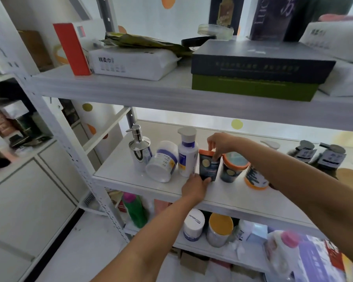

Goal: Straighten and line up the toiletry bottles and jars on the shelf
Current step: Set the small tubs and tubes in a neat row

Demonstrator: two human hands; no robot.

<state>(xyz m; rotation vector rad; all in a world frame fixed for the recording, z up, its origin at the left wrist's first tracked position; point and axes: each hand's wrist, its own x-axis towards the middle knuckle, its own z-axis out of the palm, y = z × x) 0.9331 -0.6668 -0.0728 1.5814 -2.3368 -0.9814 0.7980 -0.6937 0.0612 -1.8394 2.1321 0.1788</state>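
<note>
The step in hand is to set the dark tube [208, 168] straight in the row on the middle shelf [130, 176]. The tube stands on its foot between the white bottle [186, 157] and the dark jar [231, 169], near the front edge, and it leans a little. The right hand [219, 143] has its grip clamped on the orange top of the tube. The left hand [194, 187] holds the foot between fingers and thumb. To do it well, I think the left hand should fix the foot while the right one brings the top upright slowly, because the bottle is just beside it and could be pushed. The white jar [161, 162] further left lies tilted and is not yet straightened.
</note>
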